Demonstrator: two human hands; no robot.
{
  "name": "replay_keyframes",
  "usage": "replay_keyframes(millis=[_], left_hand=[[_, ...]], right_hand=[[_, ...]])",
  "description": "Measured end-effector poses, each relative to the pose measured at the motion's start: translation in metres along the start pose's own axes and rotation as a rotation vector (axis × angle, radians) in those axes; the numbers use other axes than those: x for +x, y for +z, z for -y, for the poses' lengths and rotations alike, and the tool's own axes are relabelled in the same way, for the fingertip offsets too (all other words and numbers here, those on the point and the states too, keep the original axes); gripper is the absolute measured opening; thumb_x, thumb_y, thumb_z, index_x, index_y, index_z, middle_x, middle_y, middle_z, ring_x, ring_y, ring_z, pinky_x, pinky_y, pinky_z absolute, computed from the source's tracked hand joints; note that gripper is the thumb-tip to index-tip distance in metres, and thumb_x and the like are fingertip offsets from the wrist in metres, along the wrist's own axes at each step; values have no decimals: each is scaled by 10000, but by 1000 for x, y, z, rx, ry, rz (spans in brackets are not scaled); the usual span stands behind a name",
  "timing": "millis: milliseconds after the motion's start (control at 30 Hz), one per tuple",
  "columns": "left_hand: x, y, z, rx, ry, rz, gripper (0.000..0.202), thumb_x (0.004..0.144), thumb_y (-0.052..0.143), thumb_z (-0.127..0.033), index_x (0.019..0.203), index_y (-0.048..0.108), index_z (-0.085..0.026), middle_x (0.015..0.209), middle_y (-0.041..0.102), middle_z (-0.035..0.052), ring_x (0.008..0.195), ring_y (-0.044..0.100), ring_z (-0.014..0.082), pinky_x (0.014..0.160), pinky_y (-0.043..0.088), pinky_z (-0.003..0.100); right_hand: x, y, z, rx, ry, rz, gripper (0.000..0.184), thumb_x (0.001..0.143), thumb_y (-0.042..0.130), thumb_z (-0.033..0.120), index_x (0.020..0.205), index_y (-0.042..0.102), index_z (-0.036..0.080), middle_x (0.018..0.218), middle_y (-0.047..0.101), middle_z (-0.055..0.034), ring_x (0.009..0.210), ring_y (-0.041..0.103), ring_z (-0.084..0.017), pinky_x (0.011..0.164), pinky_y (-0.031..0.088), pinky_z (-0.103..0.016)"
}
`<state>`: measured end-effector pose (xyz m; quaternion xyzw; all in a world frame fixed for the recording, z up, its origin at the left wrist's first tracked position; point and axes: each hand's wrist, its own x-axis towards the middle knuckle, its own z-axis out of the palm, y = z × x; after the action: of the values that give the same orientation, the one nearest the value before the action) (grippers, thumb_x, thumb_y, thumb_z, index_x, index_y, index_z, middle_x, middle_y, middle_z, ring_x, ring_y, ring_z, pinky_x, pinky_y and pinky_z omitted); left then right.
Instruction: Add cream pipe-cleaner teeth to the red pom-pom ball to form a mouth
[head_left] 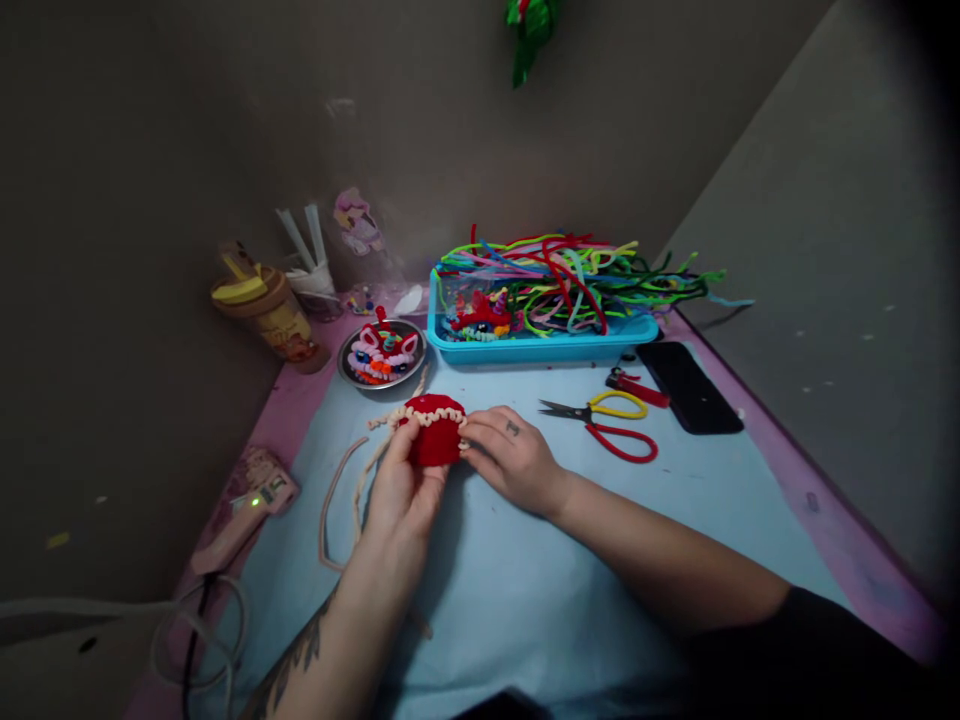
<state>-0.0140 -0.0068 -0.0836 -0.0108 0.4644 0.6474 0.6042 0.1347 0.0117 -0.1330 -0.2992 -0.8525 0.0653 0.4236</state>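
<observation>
Person's left hand (399, 488) grips rounded red fuzzy piece (435, 448); right hand (521, 462) pinches its cream wavy cord edging (427, 412); red-and-yellow-handled metal scissors (619, 440) right of fingers.

A craft corner — pipe cleaners (577, 275) in a tray (540, 353), scissors (587, 413), walled-in table (780, 470).

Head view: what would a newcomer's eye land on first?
Probably the tangle of bright fuzzy stems spilling past the right end of the blue tray at the back of the table. Next, front and center, the red piece with wavy cream trim, gripped in the left hand, the right hand at its right edge. Right of the hands lie scissors with one yellow, one red handle.
</observation>
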Motion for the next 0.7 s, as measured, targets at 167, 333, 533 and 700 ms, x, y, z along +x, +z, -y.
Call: replay_keyframes(millis=[167,333,533,700], left_hand=[[0,2,1,35,13,-7,106,753,628,-158,844,649,-207,889,719,44,997,671,222,868,563,331],[-2,3,4,55,59,1,98,752,619,-151,840,648,-185,866,712,39,872,683,178,809,557,279],[-6,-3,13,165,314,230,281,634,758,-167,889,640,-169,834,694,6,739,649,133,711,522,235],[-8,-8,25,292,376,212,399,625,796,-184,981,619,-161,908,697,19,802,651,133,804,498,269]], right_hand=[[0,0,0,-7,18,8,239,899,562,184,1135,590,205,1065,665,-111,958,589,-227,848,529,-403],[0,-1,1,57,67,11,218,874,598,210,1092,587,217,1051,643,-103,967,583,-230,845,527,-401],[9,-9,12,201,178,-127,140,875,590,182,1008,590,224,888,638,-58,881,587,-206,783,509,-365],[14,-11,16,242,234,-120,77,891,567,177,918,620,226,864,658,-42,867,601,-191,792,491,-357]])
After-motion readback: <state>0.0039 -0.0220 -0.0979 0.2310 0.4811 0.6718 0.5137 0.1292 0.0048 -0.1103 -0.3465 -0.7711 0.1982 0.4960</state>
